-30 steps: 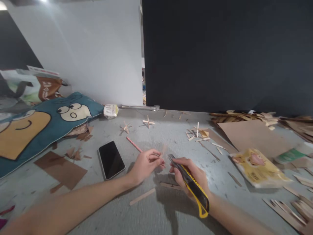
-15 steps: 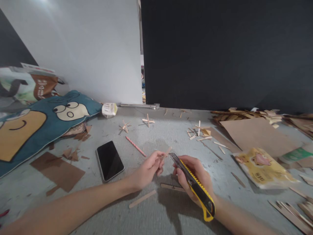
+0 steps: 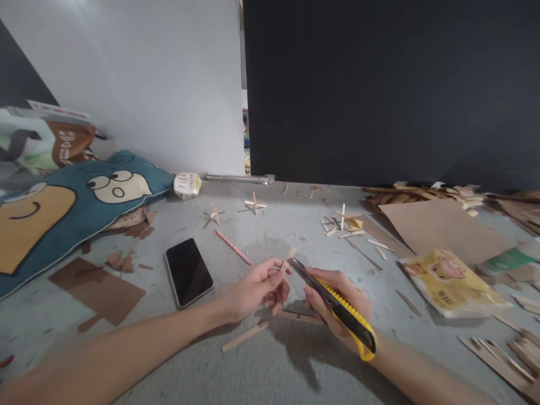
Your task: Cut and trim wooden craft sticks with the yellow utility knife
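Note:
My left hand (image 3: pixel 257 289) pinches a short wooden stick piece (image 3: pixel 289 257) between thumb and fingers, holding it up above the grey floor. My right hand (image 3: pixel 337 301) is wrapped round a yellow and black utility knife (image 3: pixel 337 306). The knife's tip touches the stick piece near my left fingertips. Two flat wooden sticks (image 3: pixel 245 336) lie on the floor just under my hands.
A black phone (image 3: pixel 188 271) and a pink striped straw (image 3: pixel 233 247) lie left of my hands. Brown card scraps (image 3: pixel 99 289) and a blue cartoon cushion (image 3: pixel 63 208) are further left. Small stick crosses (image 3: pixel 255 205), a card sheet (image 3: pixel 439 228) and a yellow packet (image 3: pixel 451 281) sit to the right.
Both hands have stayed together; the left hand raised and turned the stick piece, and the knife tip moved in against it. The view shifted slightly upward.

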A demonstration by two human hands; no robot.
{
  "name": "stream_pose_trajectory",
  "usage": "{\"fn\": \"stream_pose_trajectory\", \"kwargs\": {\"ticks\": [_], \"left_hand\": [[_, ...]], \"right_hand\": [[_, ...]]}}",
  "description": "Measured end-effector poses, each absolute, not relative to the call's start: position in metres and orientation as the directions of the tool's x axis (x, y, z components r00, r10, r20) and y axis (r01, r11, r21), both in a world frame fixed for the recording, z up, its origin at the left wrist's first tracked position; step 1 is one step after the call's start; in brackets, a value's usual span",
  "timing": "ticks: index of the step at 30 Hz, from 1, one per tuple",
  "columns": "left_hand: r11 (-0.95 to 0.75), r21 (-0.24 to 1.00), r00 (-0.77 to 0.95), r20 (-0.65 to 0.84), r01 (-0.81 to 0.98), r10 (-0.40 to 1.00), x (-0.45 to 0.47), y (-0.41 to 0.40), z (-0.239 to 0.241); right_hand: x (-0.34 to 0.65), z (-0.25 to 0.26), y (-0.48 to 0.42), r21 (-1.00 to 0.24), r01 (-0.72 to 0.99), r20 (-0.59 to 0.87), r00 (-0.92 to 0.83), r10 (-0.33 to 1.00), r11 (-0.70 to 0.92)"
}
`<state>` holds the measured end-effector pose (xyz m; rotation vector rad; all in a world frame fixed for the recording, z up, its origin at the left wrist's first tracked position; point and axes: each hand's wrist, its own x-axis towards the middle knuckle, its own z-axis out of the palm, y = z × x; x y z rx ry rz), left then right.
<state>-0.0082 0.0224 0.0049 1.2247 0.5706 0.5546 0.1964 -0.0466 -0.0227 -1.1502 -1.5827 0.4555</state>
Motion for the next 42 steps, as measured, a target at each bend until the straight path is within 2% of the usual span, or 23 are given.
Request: {"fn": "stream_pose_trajectory", "kwargs": {"ticks": [6,12,17,21,24,26,29,31,33,36,42], "left_hand": [[0.194,0.967,0.705,-0.023,-0.163,0.709,-0.007,0.023,-0.001],[0.329,0.907,0.692,-0.060,-0.264,0.720,-0.007,0.026,-0.005],[0.371,0.861,0.630,-0.080,-0.347,0.773,-0.007,0.029,-0.002],[0.340,0.864,0.572,-0.076,-0.371,0.817,-0.004,0.031,-0.003],[0.250,0.910,0.501,-0.056,-0.330,0.864,-0.005,0.032,-0.005],[0.124,0.966,0.427,-0.015,-0.229,0.904,-0.007,0.033,-0.004],[-0.098,0.995,0.327,0.095,-0.009,0.940,-0.012,0.033,0.000],[-0.161,0.985,0.293,0.137,0.059,0.946,-0.013,0.033,0.003],[-0.149,0.988,0.287,0.130,0.046,0.949,-0.014,0.033,0.005],[-0.065,0.997,0.294,0.074,-0.041,0.953,-0.012,0.035,0.004],[0.074,0.980,0.361,-0.003,-0.184,0.932,-0.009,0.036,0.004]], "right_hand": [[0.200,-0.020,-0.041,-0.826,0.322,0.486,-0.006,0.874,0.462],[0.209,-0.008,-0.025,-0.933,0.021,0.348,-0.206,0.915,0.360],[0.213,0.000,-0.021,-0.979,-0.043,0.205,-0.212,0.955,0.200],[0.211,-0.002,-0.022,-0.982,-0.055,0.186,-0.183,0.965,0.179],[0.208,-0.004,-0.024,-0.972,-0.019,0.233,-0.161,0.959,0.233],[0.209,-0.006,-0.023,-0.961,0.042,0.263,-0.151,0.953,0.272],[0.212,-0.011,-0.021,-0.917,0.208,0.320,-0.120,0.940,0.339],[0.214,-0.014,-0.019,-0.858,0.342,0.384,-0.072,0.921,0.384],[0.215,-0.015,-0.019,-0.768,0.486,0.458,-0.038,0.888,0.417],[0.213,-0.012,-0.022,-0.626,0.643,0.510,-0.092,0.855,0.442],[0.207,-0.008,-0.029,-0.505,0.728,0.472,-0.217,0.855,0.464]]}}
